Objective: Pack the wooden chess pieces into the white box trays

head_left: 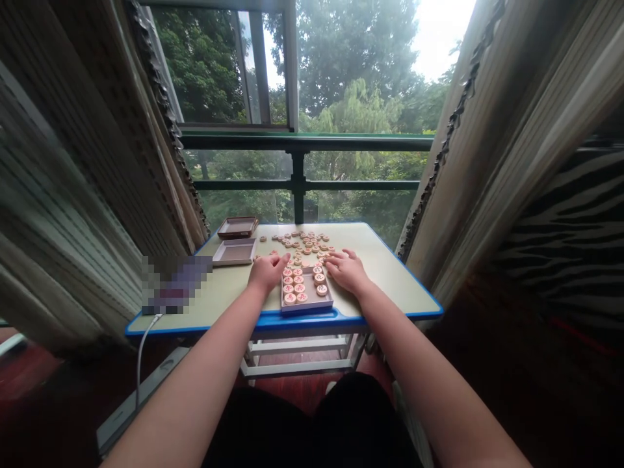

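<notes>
A small grey tray (pixel 307 305) near the table's front edge holds several round wooden game pieces (pixel 298 288) in rows. My left hand (pixel 267 270) rests at the tray's left side, fingers curled, thumb pointing toward the pieces. On the tray's right side lies my right hand (pixel 347 268), its fingers stretched toward the tray's top edge and touching pieces there. More loose wooden pieces (pixel 306 244) lie scattered on the table behind the tray.
The pale table (pixel 390 273) has a blue rim and stands against a window railing (pixel 297 185). Two brown box halves (pixel 236 239) sit at the back left. A blurred object (pixel 175 286) with a white cable (pixel 141 351) lies front left. Curtains hang on both sides.
</notes>
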`<state>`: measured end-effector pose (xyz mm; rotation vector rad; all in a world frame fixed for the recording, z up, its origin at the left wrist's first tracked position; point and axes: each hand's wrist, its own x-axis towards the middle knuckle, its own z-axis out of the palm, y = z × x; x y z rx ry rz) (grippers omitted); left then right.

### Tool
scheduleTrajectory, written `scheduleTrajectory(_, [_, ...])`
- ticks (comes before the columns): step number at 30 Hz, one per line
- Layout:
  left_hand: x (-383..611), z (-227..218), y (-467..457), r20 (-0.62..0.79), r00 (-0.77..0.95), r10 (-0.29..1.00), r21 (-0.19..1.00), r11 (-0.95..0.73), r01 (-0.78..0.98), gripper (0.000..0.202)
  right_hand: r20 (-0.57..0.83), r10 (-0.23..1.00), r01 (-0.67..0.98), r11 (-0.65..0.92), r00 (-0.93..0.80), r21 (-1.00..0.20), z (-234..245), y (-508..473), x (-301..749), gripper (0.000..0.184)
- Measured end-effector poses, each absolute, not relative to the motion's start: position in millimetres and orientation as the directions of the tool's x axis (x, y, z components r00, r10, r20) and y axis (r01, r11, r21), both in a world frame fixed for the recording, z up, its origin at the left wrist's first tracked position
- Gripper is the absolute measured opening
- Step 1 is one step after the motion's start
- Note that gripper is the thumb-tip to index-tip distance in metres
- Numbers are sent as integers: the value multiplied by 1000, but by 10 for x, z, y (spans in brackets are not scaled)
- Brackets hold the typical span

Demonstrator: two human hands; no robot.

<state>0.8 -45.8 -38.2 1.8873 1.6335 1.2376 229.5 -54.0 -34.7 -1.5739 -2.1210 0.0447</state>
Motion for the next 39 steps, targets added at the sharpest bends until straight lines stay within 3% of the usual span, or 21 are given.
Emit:
scheduleTrajectory(6, [-1, -341, -525, 446, -109, 889, 645, -234, 728, 50, 410, 904, 894, 279, -122, -349, -351, -505, 2284, 23])
scheduleTrajectory(14, [59, -286, -689, 532, 110, 839, 554, -444, 704, 49, 402, 910, 835, 299, -104, -462, -383, -446, 2280, 20])
scheduleTrajectory(20, [-8, -352, -566, 559, -20, 829, 634, -412, 655, 57, 421, 906, 819, 274, -45, -503, -377, -425, 2309, 21])
scheduleTrajectory(25, [-14, -360, -491, 542, -36, 840, 606, -360, 709, 59, 541, 841, 743, 345, 27, -574, -311, -643, 2322, 17])
scheduleTrajectory(31, [4, -339, -499, 534, -53, 844, 617, -345, 707, 59, 555, 818, 535, 540, -152, -650, -300, -998, 2307, 20])
scheduleTrajectory(39, [5, -344, -505, 536, -93, 839, 656, -344, 672, 58, 513, 779, 596, 615, -360, -516, -282, -1115, 2252, 15])
